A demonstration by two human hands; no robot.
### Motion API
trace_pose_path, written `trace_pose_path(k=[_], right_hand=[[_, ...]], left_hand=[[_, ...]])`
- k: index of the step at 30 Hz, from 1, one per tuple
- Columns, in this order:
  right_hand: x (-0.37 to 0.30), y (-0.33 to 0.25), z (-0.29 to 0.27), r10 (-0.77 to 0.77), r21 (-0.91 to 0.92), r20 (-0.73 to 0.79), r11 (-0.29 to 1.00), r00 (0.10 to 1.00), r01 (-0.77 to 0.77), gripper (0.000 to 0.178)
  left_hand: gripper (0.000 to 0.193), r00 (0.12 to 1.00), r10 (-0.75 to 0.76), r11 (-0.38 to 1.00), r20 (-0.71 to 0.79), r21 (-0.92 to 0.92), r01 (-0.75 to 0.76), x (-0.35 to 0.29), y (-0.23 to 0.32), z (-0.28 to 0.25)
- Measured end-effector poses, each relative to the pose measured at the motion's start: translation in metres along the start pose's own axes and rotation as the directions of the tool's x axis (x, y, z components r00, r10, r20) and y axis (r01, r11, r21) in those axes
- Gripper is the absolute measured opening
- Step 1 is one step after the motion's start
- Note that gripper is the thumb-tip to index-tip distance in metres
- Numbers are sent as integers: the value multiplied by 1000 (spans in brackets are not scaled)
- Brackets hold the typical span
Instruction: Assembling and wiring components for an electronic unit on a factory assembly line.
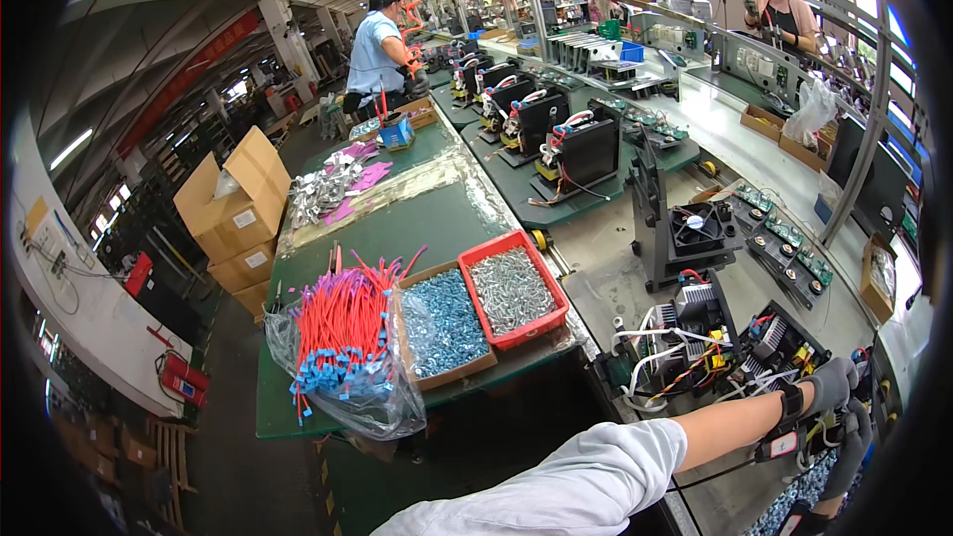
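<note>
My left arm, in a pale grey sleeve with a black band at the wrist, reaches across to the far right. My gloved left hand is closed beside an open electronics assembly with heatsinks and coloured wires. Just below it, my gloved right hand has its fingers bent upward near the same spot. What either hand holds is hidden by the gloves and the dark picture rim. Blue screws lie under the hands. Left of that assembly sits another one with white cables, behind which stands a black housing with a fan.
On the green table are red cables in a plastic bag, a carton of blue screws and a red tray of silver screws. Black units line the conveyor. Cardboard boxes stand left. Two people work farther off.
</note>
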State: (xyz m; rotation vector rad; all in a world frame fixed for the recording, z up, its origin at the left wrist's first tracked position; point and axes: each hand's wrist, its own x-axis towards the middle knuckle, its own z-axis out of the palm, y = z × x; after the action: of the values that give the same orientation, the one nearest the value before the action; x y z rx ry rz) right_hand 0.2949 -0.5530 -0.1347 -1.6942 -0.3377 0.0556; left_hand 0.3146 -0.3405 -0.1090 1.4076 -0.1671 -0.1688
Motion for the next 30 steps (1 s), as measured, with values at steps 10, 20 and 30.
trace_pose_path(k=[10, 20, 30], right_hand=[[-4, -29, 26, -31, -126, 84, 991, 996, 42, 30], [15, 31, -29, -231, -245, -31, 945, 972, 217, 47], [-23, -74, 40, -51, 109, -639, 982, 767, 156, 14]], left_hand=[[26, 998, 65, 988, 22, 136, -67, -14, 9, -2], [20, 923, 328, 728, 200, 569, -382, -33, 14, 6], [20, 826, 544, 382, 144, 834, -398, -46, 17, 7]])
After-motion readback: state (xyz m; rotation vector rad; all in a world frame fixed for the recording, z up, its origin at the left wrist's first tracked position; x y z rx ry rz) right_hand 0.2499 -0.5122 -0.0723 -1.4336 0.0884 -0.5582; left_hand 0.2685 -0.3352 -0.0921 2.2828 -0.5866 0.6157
